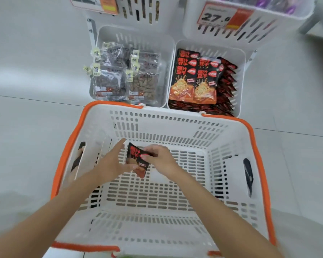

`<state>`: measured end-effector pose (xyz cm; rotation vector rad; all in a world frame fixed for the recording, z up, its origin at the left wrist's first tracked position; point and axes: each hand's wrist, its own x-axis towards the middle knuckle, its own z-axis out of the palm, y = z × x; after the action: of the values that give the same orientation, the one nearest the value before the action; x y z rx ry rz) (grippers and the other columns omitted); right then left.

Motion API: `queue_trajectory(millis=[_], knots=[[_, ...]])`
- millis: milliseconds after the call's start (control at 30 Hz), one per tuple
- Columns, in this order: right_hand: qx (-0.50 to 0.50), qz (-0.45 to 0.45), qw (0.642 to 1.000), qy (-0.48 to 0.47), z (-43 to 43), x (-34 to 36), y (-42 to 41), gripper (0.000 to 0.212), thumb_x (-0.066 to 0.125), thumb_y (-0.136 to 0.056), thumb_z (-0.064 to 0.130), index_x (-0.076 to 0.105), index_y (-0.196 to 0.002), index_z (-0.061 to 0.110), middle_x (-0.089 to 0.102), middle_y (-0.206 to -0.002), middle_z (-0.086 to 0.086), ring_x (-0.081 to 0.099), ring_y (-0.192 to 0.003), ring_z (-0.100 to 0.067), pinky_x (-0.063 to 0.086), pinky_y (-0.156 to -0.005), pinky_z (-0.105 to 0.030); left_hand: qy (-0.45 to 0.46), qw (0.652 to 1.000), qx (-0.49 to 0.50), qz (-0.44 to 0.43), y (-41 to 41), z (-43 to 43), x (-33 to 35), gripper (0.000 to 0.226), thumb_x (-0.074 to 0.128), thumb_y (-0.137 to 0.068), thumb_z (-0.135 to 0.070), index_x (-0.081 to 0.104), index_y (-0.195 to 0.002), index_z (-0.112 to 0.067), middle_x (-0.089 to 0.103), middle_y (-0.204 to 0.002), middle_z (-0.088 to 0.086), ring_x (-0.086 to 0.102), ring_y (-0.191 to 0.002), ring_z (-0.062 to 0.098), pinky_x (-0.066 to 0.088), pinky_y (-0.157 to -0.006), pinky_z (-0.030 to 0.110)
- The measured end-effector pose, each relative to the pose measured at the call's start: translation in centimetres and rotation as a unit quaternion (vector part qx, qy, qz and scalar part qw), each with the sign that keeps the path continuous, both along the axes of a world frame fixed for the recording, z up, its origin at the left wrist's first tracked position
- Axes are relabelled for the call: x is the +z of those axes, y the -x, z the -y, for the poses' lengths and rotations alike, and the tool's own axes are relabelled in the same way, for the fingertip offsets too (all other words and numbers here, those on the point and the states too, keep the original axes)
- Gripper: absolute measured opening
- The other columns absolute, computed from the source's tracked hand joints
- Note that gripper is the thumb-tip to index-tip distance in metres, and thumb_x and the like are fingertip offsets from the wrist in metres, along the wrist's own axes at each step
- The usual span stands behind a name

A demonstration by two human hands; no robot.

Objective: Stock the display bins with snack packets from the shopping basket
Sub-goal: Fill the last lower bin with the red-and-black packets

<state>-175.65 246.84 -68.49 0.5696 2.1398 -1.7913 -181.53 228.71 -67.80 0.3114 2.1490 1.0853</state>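
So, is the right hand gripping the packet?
Yes, the right hand pinches the black-and-red packet by its upper edge, inside the basket.

Both bare forearms reach fwd from the lower corners and converge at the middle. R hand (161,159) is knuckles-up w/ fingers curled, pinching the right edge of a snack packet (135,155). L hand (111,163) has fingers straight, pointing fwd, w/ thumb by the packet's lower left edge.
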Motion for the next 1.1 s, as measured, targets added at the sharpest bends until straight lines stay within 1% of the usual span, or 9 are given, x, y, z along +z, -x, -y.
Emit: queue_trajectory(millis=[100, 200, 333, 567, 667, 733, 833, 933, 1100], knots=[[-0.062, -0.086, 0.994, -0.003, -3.8, 4.9, 1.2, 0.018, 0.064, -0.092, 0.006, 0.063, -0.109, 0.01, 0.065, -0.107, -0.002, 0.061, -0.098, -0.015, 0.05, -0.091, -0.031, -0.096, 0.993, 0.06, 0.031, 0.9, -3.7, 2.1, 0.027, 0.072, -0.084, 0.002, 0.067, -0.102, -0.017, 0.072, -0.098, 0.006, 0.066, -0.103, 0.032, 0.052, -0.095, 0.047], [-0.065, -0.126, 0.989, -0.041, -8.4, 8.2, 1.6, 0.061, 0.072, -0.088, 0.018, 0.041, -0.139, 0.028, 0.057, -0.13, 0.004, 0.057, -0.117, -0.011, 0.049, -0.098, -0.032, -0.162, 0.983, 0.087, 0.003, 2.1, -8.8, 5.8, 0.011, 0.069, -0.088, -0.002, 0.069, -0.087, -0.013, 0.073, -0.085, 0.007, 0.067, -0.089, 0.029, 0.054, -0.086, 0.046], [-0.111, -0.214, 0.968, -0.074, -15.1, 10.3, 2.2, 0.08, 0.07, -0.085, 0.009, 0.027, -0.146, 0.038, 0.055, -0.139, -0.004, 0.058, -0.121, -0.017, 0.049, -0.102, -0.041, -0.192, 0.978, 0.024, -0.075, 4.5, -15.7, 9.0, 0.019, 0.071, -0.087, -0.01, 0.064, -0.1, -0.021, 0.071, -0.09, 0.003, 0.066, -0.082, 0.018, 0.053, -0.074, 0.026], [-0.182, -0.238, 0.935, -0.189, -25.5, 9.5, 7.5, 0.073, 0.065, -0.085, 0.002, 0.032, -0.147, 0.022, 0.048, -0.143, -0.006, 0.052, -0.127, -0.024, 0.045, -0.103, -0.051, 0.037, 0.931, -0.115, -0.346, 11.3, -21.5, 7.1, 0.067, 0.072, -0.087, -0.036, 0.041, -0.146, -0.028, 0.028, -0.159, -0.002, 0.02, -0.148, 0.019, 0.016, -0.12, 0.037], [-0.07, -0.168, 0.946, -0.267, -25.5, 6.4, 9.6, 0.089, 0.073, -0.083, 0.012, 0.021, -0.154, 0.027, 0.024, -0.159, -0.008, 0.026, -0.145, -0.023, 0.029, -0.117, -0.047, 0.142, 0.895, -0.184, -0.381, 13.2, -22.8, 5.4, 0.09, 0.068, -0.084, -0.051, 0.015, -0.155, -0.034, -0.005, -0.165, 0.0, -0.008, -0.151, 0.02, -0.003, -0.12, 0.045], [-0.003, -0.149, 0.899, -0.411, -25.1, 4.5, 9.7, 0.088, 0.075, -0.085, 0.028, 0.022, -0.154, 0.031, 0.003, -0.164, -0.008, 0.005, -0.151, -0.024, 0.015, -0.122, -0.046, 0.188, 0.875, -0.214, -0.391, 13.9, -23.2, 4.6, 0.095, 0.066, -0.085, -0.052, 0.006, -0.156, -0.035, -0.015, -0.164, 0.001, -0.016, -0.15, 0.021, -0.006, -0.12, 0.045], [0.045, -0.234, 0.82, -0.52, -25.1, 3.4, 9.1, 0.065, 0.071, -0.087, 0.036, 0.044, -0.146, 0.027, 0.004, -0.164, -0.011, 0.004, -0.151, -0.029, 0.015, -0.12, -0.051, 0.192, 0.859, -0.226, -0.418, 14.7, -23.0, 3.7, 0.093, 0.066, -0.087, -0.048, 0.005, -0.156, -0.035, -0.014, -0.164, 0.002, -0.015, -0.15, 0.021, -0.004, -0.121, 0.044], [0.125, -0.18, 0.856, -0.468, -25.1, 3.6, 8.7, 0.079, 0.075, -0.082, 0.042, 0.035, -0.15, 0.032, -0.002, -0.165, -0.003, -0.001, -0.151, -0.023, 0.007, -0.121, -0.044, 0.147, 0.869, -0.218, -0.42, 14.6, -22.5, 3.0, 0.089, 0.069, -0.086, -0.045, 0.013, -0.155, -0.034, -0.007, -0.165, 0.003, -0.006, -0.152, 0.021, 0.004, -0.121, 0.045], [0.093, -0.204, 0.799, -0.558, -24.2, 3.4, 9.5, 0.093, 0.084, -0.066, 0.052, 0.04, -0.144, 0.025, 0.015, -0.161, -0.011, 0.008, -0.15, -0.03, 0.008, -0.121, -0.052, 0.087, 0.888, -0.185, -0.411, 14.2, -22.1, 2.9, 0.086, 0.074, -0.083, -0.038, 0.026, -0.154, -0.027, 0.006, -0.165, 0.004, 0.007, -0.152, 0.022, 0.016, -0.122, 0.046]])
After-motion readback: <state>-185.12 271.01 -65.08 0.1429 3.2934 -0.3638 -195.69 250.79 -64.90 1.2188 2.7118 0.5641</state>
